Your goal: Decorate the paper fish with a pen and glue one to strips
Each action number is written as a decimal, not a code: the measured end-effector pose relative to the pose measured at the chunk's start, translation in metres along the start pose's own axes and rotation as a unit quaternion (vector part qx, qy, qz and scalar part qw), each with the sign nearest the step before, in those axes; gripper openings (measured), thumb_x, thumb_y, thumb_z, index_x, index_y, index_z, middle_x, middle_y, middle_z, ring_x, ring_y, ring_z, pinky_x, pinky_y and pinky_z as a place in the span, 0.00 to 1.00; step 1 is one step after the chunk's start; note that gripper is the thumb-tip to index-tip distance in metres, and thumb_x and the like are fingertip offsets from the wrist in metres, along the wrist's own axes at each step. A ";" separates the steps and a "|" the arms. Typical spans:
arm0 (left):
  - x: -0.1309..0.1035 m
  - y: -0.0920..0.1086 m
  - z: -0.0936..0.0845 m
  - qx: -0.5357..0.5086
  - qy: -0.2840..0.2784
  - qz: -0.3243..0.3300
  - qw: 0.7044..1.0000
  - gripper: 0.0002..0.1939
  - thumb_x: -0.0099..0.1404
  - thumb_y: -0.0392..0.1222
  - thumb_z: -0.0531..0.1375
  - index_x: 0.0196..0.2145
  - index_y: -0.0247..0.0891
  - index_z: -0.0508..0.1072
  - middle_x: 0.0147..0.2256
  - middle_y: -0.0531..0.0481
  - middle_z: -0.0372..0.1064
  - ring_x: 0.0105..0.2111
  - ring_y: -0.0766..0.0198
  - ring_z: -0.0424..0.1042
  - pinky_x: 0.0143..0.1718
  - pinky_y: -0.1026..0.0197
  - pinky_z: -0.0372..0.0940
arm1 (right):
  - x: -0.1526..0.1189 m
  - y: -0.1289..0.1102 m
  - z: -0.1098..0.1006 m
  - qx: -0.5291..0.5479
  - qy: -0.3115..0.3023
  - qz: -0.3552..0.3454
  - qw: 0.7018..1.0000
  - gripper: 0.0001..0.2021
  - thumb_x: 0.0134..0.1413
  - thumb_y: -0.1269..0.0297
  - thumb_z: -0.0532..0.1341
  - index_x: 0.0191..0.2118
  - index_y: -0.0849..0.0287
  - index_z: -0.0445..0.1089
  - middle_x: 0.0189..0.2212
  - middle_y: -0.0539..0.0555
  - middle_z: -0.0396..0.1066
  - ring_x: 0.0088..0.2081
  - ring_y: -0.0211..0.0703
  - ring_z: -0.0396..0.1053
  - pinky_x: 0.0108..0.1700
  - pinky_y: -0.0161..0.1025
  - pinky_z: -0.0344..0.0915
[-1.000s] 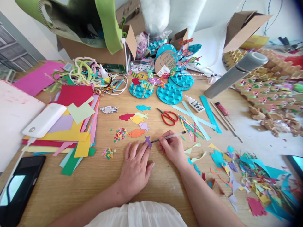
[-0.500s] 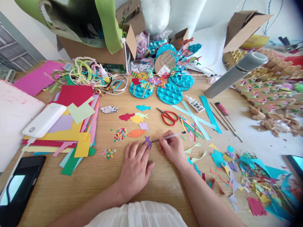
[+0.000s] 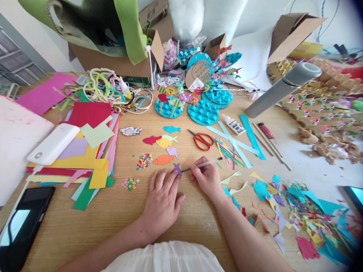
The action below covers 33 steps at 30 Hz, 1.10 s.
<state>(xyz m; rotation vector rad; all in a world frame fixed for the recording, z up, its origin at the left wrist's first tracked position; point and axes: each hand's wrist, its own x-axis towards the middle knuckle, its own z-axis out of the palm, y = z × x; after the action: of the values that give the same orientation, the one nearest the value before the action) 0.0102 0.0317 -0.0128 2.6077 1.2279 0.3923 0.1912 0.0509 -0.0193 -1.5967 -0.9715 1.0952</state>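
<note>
My left hand lies flat on the table, its fingers stretched out and their tips pressing on a small purple paper fish. Part of that fish is hidden under the fingers. In my right hand a pen with a clear barrel is pinched, its tip touching or very close to the fish's right edge. Just above are an orange paper fish, a lilac one, a yellow one, a red one and a blue one.
Red-handled scissors, a glue bottle and paper strips lie beyond my right hand. Paper scraps spread at the right. Coloured sheets with a white power bank are stacked left. A grey flask leans at the back right.
</note>
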 end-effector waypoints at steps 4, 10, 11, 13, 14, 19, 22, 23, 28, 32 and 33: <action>0.000 0.000 0.000 0.003 0.005 0.000 1.000 0.23 0.69 0.46 0.54 0.59 0.36 0.64 0.59 0.45 0.63 0.60 0.49 0.55 0.62 0.39 0.49 | 0.000 -0.001 0.000 -0.004 0.002 -0.003 1.000 0.09 0.49 0.60 0.62 0.27 0.54 0.60 0.14 0.44 0.64 0.13 0.36 0.60 0.15 0.31 0.55; 0.000 0.000 0.000 -0.001 0.000 0.000 1.000 0.23 0.69 0.46 0.53 0.59 0.36 0.63 0.60 0.46 0.62 0.60 0.48 0.55 0.62 0.39 0.49 | -0.001 0.000 0.000 -0.007 0.001 -0.003 1.000 0.07 0.50 0.63 0.60 0.28 0.54 0.60 0.13 0.44 0.64 0.13 0.36 0.60 0.16 0.31 0.56; 0.000 0.000 0.000 -0.001 0.000 0.000 1.000 0.23 0.69 0.46 0.54 0.59 0.36 0.64 0.60 0.46 0.62 0.60 0.48 0.55 0.62 0.39 0.49 | -0.001 0.001 -0.001 -0.004 0.001 -0.003 1.000 0.07 0.50 0.63 0.60 0.28 0.54 0.59 0.13 0.44 0.64 0.13 0.36 0.60 0.15 0.31 0.56; 0.000 0.000 0.000 -0.003 0.002 -0.001 1.000 0.23 0.69 0.46 0.54 0.59 0.36 0.64 0.60 0.45 0.62 0.60 0.48 0.55 0.62 0.39 0.49 | -0.001 0.001 -0.001 0.001 0.001 -0.004 1.000 0.07 0.50 0.62 0.60 0.28 0.54 0.59 0.13 0.44 0.64 0.13 0.36 0.60 0.15 0.31 0.56; 0.000 0.000 0.000 -0.004 0.003 -0.001 1.000 0.23 0.69 0.46 0.54 0.59 0.36 0.64 0.60 0.45 0.62 0.60 0.48 0.55 0.62 0.39 0.49 | -0.001 0.001 -0.001 0.001 0.002 -0.005 1.000 0.07 0.49 0.62 0.60 0.28 0.54 0.59 0.13 0.44 0.64 0.13 0.36 0.60 0.15 0.31 0.56; 0.001 0.000 0.000 -0.005 0.001 -0.001 1.000 0.23 0.69 0.46 0.53 0.59 0.35 0.64 0.60 0.46 0.62 0.60 0.48 0.55 0.62 0.39 0.48 | -0.001 -0.001 0.000 -0.001 -0.001 -0.001 1.000 0.08 0.48 0.62 0.61 0.27 0.54 0.59 0.13 0.44 0.63 0.13 0.36 0.59 0.15 0.31 0.54; 0.001 0.000 0.000 -0.004 0.001 -0.001 1.000 0.23 0.69 0.46 0.53 0.59 0.36 0.64 0.60 0.47 0.62 0.60 0.48 0.55 0.62 0.39 0.48 | -0.001 -0.002 0.001 0.002 0.002 -0.003 1.000 0.07 0.48 0.63 0.60 0.27 0.54 0.59 0.13 0.43 0.63 0.13 0.36 0.59 0.15 0.31 0.55; 0.001 0.000 0.000 -0.004 0.001 -0.001 1.000 0.23 0.69 0.46 0.53 0.59 0.36 0.64 0.60 0.47 0.62 0.60 0.48 0.55 0.62 0.39 0.48 | -0.001 -0.002 0.001 0.002 0.003 -0.005 1.000 0.07 0.48 0.63 0.60 0.27 0.54 0.59 0.13 0.43 0.63 0.13 0.35 0.59 0.15 0.31 0.55; 0.000 0.000 -0.001 -0.004 -0.003 -0.002 1.000 0.23 0.69 0.46 0.53 0.59 0.35 0.63 0.61 0.48 0.61 0.60 0.48 0.54 0.62 0.39 0.48 | -0.001 -0.001 0.000 0.001 0.000 -0.002 1.000 0.06 0.48 0.65 0.60 0.27 0.54 0.59 0.13 0.43 0.64 0.13 0.35 0.58 0.15 0.31 0.53; 0.001 0.000 -0.001 -0.005 -0.004 -0.002 1.000 0.23 0.69 0.46 0.53 0.59 0.35 0.64 0.61 0.48 0.61 0.60 0.48 0.54 0.63 0.39 0.47 | -0.002 -0.001 0.000 0.001 -0.002 -0.007 1.000 0.06 0.49 0.65 0.59 0.27 0.54 0.59 0.13 0.43 0.63 0.13 0.35 0.59 0.15 0.30 0.54; 0.001 0.000 -0.001 -0.005 -0.004 -0.002 1.000 0.23 0.70 0.46 0.53 0.59 0.35 0.64 0.61 0.48 0.61 0.60 0.48 0.54 0.63 0.39 0.47 | -0.002 -0.001 0.000 0.001 -0.001 -0.008 1.000 0.06 0.49 0.65 0.59 0.27 0.54 0.59 0.13 0.43 0.63 0.13 0.35 0.59 0.16 0.30 0.54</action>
<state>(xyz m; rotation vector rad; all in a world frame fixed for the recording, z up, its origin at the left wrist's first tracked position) 0.0105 0.0322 -0.0122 2.5954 1.2251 0.3867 0.1906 0.0497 -0.0183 -1.5840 -0.9814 1.0870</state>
